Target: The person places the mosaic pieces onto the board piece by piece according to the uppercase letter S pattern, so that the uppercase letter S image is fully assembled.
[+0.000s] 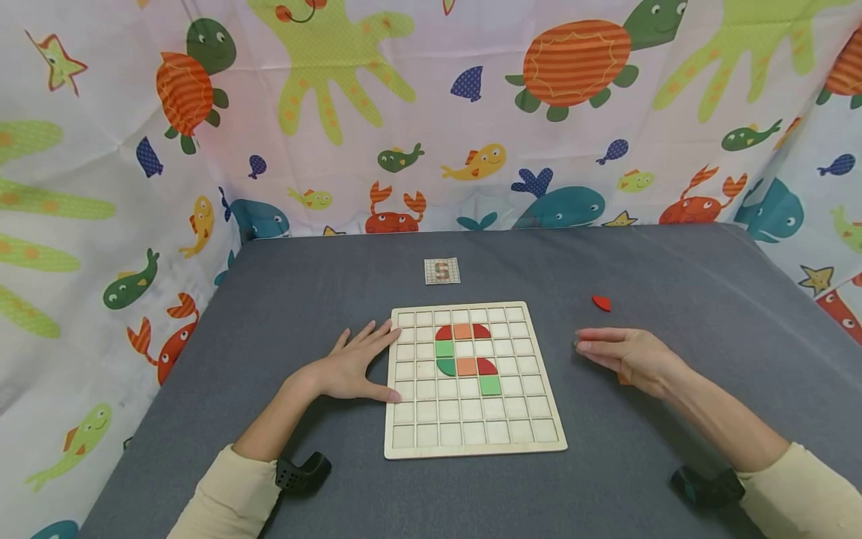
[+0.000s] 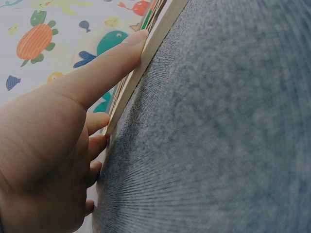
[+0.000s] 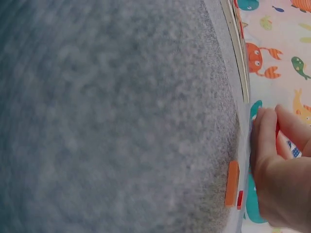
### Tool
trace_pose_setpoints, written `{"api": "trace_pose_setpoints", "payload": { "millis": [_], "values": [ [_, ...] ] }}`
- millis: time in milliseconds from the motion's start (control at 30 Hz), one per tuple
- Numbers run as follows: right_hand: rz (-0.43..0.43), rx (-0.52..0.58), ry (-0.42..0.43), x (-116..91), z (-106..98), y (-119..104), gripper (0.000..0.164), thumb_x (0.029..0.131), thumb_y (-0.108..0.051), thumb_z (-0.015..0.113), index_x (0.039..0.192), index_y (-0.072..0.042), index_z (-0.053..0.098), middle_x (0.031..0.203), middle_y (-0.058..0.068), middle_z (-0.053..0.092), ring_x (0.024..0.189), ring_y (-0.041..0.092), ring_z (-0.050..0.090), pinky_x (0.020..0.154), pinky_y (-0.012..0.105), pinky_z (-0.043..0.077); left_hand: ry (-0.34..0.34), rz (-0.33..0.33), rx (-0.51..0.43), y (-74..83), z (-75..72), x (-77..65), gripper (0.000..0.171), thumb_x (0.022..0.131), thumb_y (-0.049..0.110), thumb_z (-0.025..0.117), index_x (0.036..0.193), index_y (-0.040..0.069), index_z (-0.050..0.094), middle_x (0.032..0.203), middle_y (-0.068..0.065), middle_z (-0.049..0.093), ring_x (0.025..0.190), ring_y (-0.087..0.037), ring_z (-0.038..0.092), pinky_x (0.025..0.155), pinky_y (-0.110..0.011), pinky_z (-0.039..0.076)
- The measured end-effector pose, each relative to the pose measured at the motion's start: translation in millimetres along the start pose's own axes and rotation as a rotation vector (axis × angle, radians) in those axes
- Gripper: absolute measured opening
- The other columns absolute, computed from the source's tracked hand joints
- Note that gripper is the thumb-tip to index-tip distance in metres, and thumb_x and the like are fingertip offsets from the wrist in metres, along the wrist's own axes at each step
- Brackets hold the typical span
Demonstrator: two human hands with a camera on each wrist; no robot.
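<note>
A wooden grid board lies on the grey cloth. Red quarter-round, orange square and green pieces form a curving pattern in its cells, among them a green square. My left hand is spread at the board's left edge; in the left wrist view its thumb touches the wooden rim. To the right of the board, my right hand hovers with fingertips together, pinching a small red piece mostly hidden by the fingers. Partly under that hand lies an orange square.
A small printed pattern card lies behind the board. Another red quarter-round piece rests on the cloth beyond my right hand. A curtain with sea animals hangs at the back and sides of the grey table.
</note>
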State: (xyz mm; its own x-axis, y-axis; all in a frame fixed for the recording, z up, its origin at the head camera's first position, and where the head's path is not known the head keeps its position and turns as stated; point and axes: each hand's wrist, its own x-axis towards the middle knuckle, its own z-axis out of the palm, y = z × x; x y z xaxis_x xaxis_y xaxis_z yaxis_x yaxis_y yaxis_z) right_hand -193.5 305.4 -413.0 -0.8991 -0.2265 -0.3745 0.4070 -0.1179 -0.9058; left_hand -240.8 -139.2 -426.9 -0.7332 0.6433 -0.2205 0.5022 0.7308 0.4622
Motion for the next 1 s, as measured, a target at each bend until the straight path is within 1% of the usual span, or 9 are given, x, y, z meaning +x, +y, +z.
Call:
{"api": "trace_pose_setpoints", "payload": {
  "millis": [100,233,333,600,667,767,867,933,1000],
  "values": [
    [-0.005,-0.059,0.0,-1.2,1.0,0.0,0.028,0.089,-0.004,0.066,0.117,-0.003,0.068,0.105,0.001,0.069,0.096,0.008,0.065,0.085,0.027,0.05,0.001,-0.002,0.001,-0.1,0.5,0.4,0.107,0.076,0.061,0.07,0.154,0.013,0.016,0.159,-0.008,0.005,0.144,-0.032,-0.001,0.106,-0.061,-0.005],
    [0.01,-0.269,0.04,-2.2,3.8,-1.3,0.045,0.089,-0.015,0.069,0.129,0.004,0.057,0.107,-0.003,0.068,0.096,0.007,0.064,0.083,0.025,0.05,0.0,-0.005,0.009,-0.6,0.9,1.0,0.107,0.076,0.062,0.069,0.154,0.013,0.015,0.159,-0.008,0.005,0.144,-0.032,-0.001,0.106,-0.061,-0.005],
    [0.028,-0.414,0.092,-1.9,6.7,-2.3,0.052,0.087,-0.026,0.072,0.129,0.002,0.058,0.104,-0.006,0.068,0.093,0.008,0.061,0.079,0.024,0.05,-0.002,-0.007,0.01,-0.5,0.8,1.1,0.107,0.076,0.062,0.069,0.154,0.013,0.015,0.159,-0.007,0.005,0.144,-0.031,-0.001,0.106,-0.061,-0.005],
    [0.03,-0.547,0.17,-1.1,11.9,-5.8,0.051,0.086,-0.041,0.071,0.123,-0.006,0.066,0.096,-0.008,0.07,0.083,0.012,0.058,0.07,0.027,0.044,-0.004,-0.006,0.008,0.0,0.0,0.4,0.107,0.076,0.062,0.069,0.154,0.013,0.015,0.159,-0.008,0.005,0.144,-0.032,-0.001,0.106,-0.062,-0.005],
    [0.023,-0.511,0.159,-1.6,12.1,-6.6,0.049,0.087,-0.037,0.07,0.123,-0.004,0.066,0.094,-0.008,0.071,0.08,0.011,0.058,0.069,0.025,0.045,-0.004,-0.007,0.01,0.0,0.0,0.5,0.107,0.076,0.062,0.069,0.154,0.013,0.015,0.159,-0.007,0.005,0.144,-0.032,-0.001,0.106,-0.061,-0.005],
    [0.01,-0.336,0.106,-1.8,12.7,-6.9,0.048,0.09,-0.023,0.068,0.127,0.006,0.058,0.097,-0.003,0.071,0.082,0.008,0.062,0.074,0.022,0.051,-0.003,-0.007,0.012,0.0,-0.1,0.6,0.107,0.076,0.062,0.069,0.154,0.013,0.015,0.159,-0.007,0.005,0.144,-0.032,-0.001,0.106,-0.061,-0.005],
    [0.007,-0.166,0.059,-1.0,13.8,-6.1,0.053,0.091,-0.01,0.066,0.133,0.014,0.045,0.104,0.003,0.069,0.09,0.011,0.066,0.081,0.027,0.052,-0.005,-0.009,0.013,0.2,-0.1,0.6,0.107,0.076,0.062,0.069,0.154,0.013,0.015,0.159,-0.007,0.005,0.144,-0.032,-0.001,0.106,-0.061,-0.005],
    [-0.004,-0.118,0.031,-0.1,14.2,-4.9,0.059,0.091,-0.006,0.064,0.137,0.017,0.035,0.108,0.005,0.067,0.096,0.014,0.066,0.086,0.031,0.049,-0.006,-0.012,0.013,0.4,-0.1,0.6,0.107,0.076,0.063,0.069,0.154,0.014,0.015,0.159,-0.007,0.005,0.144,-0.032,-0.001,0.106,-0.061,-0.005],
    [-0.01,-0.104,0.014,0.6,14.8,-3.9,0.061,0.092,-0.005,0.064,0.138,0.018,0.031,0.109,0.006,0.066,0.097,0.015,0.066,0.087,0.031,0.048,-0.007,-0.015,0.014,0.5,0.1,0.7,0.108,0.076,0.063,0.069,0.154,0.013,0.015,0.159,-0.007,0.005,0.144,-0.031,-0.002,0.106,-0.061,-0.004]
  ]
}}
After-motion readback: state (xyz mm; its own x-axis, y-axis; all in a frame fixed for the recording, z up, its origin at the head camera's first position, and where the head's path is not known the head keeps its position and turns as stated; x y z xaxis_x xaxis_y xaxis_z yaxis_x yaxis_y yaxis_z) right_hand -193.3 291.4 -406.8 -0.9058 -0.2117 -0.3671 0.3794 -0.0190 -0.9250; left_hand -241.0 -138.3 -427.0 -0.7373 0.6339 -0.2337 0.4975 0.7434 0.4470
